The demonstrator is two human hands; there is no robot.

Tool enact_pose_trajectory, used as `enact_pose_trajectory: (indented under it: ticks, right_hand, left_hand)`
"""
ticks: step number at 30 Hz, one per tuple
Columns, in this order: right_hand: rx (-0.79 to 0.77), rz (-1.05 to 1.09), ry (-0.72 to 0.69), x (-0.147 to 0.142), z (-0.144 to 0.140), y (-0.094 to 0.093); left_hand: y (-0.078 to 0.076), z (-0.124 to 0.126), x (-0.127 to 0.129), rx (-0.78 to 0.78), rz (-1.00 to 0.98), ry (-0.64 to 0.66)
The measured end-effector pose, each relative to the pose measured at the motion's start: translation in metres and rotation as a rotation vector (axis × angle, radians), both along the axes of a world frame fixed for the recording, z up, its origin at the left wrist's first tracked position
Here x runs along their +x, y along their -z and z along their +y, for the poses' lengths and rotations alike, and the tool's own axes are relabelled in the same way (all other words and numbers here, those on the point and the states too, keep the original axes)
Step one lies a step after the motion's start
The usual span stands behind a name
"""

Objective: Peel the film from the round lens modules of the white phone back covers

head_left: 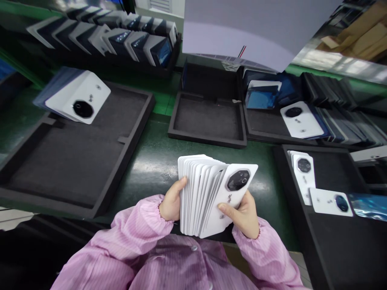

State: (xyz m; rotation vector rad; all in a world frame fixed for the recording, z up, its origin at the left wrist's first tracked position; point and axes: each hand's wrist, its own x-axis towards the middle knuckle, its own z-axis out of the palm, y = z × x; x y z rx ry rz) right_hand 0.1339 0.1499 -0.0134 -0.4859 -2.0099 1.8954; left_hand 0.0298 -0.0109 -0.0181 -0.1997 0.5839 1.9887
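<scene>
Green bench matting and black foam trays (133,133) surround a fanned stack of white phone back covers (205,193) with dark octagonal camera rings, gripped between the closed left hand (172,201) and right hand (244,213) above the pink-sleeved lap.

You hold a fanned stack of white phone back covers (201,195) upright between your fingers (173,193). The front cover leans to the right, its dark octagonal camera ring just above your right thumb. The stack's left edge presses against your left fingertips, its bottom edges by your palms.
</scene>
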Motion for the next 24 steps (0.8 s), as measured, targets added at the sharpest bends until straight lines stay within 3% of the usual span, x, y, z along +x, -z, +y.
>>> enact_pose_trajectory:
  ticks: [15, 20, 24]
  right_hand:
    - [-0.328, -0.134, -0.072, -0.007, 0.004, -0.004]
    - [-0.336, -0.111, -0.047, -0.008, 0.002, -0.004]
    - [-0.319, -0.103, 0.018, -0.01, 0.002, -0.003]
  left_hand:
    - [-0.005, 0.001, 0.0, 0.009, 0.106, 0.031]
    - [-0.01, -0.001, -0.003, -0.024, 0.21, 0.125]
    - [-0.013, 0.0, -0.006, -0.083, 0.243, 0.078]
